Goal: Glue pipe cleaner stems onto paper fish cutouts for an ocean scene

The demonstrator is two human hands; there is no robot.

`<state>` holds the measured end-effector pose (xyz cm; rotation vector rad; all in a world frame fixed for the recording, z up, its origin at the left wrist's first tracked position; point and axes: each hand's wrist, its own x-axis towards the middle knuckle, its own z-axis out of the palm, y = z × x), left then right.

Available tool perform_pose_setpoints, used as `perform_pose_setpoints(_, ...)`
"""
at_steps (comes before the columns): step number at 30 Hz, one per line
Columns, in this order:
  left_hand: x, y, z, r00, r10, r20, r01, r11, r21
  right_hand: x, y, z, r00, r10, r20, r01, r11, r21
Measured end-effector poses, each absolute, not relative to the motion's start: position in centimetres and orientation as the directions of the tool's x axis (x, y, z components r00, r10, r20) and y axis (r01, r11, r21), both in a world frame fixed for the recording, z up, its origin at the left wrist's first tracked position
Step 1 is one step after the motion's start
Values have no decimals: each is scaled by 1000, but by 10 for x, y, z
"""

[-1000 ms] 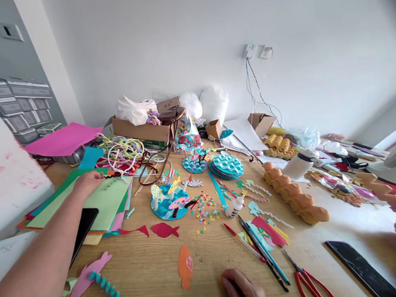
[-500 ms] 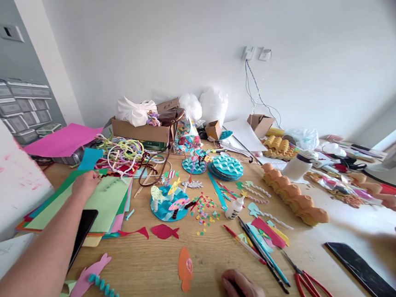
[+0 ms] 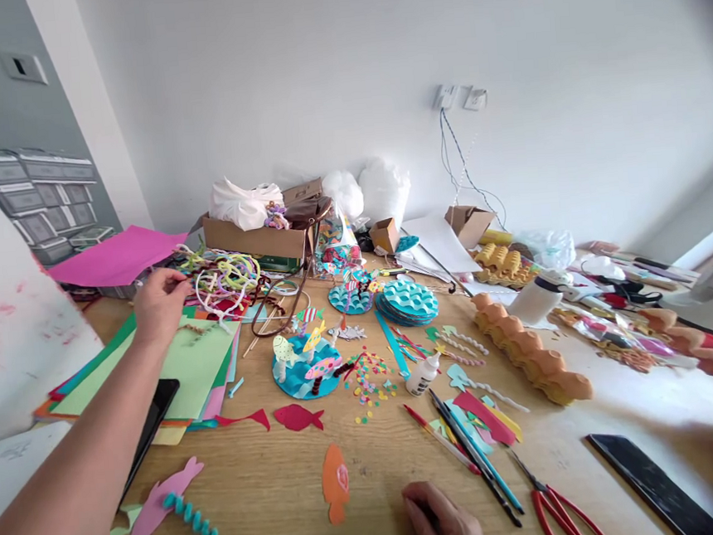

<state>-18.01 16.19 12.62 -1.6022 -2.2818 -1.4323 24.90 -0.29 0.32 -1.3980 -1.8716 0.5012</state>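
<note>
My left hand (image 3: pixel 161 308) reaches across the sheets of coloured paper (image 3: pixel 135 378) to the near edge of a tangled pile of pipe cleaners (image 3: pixel 229 279). Its thumb and fingertips are pinched together; whatever they grip is too small or hidden to name. My right hand (image 3: pixel 444 519) rests on the table at the front, fingers loosely curled, nothing visible in them. Left of it lies an orange paper fish (image 3: pixel 334 486) with a pink patch. A red paper fish (image 3: pixel 298 417) lies beyond. A pink paper fish (image 3: pixel 165 501) sits beside a coiled turquoise pipe cleaner (image 3: pixel 198 527).
Blue wavy discs (image 3: pixel 406 301) are stacked mid-table, near a decorated disc (image 3: pixel 307 380) bearing paper fish. A glue bottle (image 3: pixel 423 375), brushes (image 3: pixel 479 457), red-handled scissors (image 3: pixel 556 508) and egg-carton strips (image 3: pixel 529 352) lie right. A phone (image 3: pixel 152 431) is under my left forearm.
My left hand has lifted from the green paper and moved away from me toward the pipe cleaners. The blue paper piece there is now out of sight. My right hand stays put.
</note>
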Motion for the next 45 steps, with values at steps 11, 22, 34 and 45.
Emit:
perform_pose_setpoints(11,-1,67,136,312,861,402,535,-509,674,213,22,143,-129,856,500,627,461,-627)
perform_pose_setpoints(22,24,34,106,127,970,208,115,-222,968,195,26,98,-80,929,361,222,370,-902)
perform_pose_setpoints(34,35,18,107,155,987,42,-211,-8,977,192,23,81,-54,913,403,148,407,-901)
perform_pose_setpoints(45,21,16,97,290,935,-205,-530,335,779,195,23,81,-156,986,-61,-519,-134,-844)
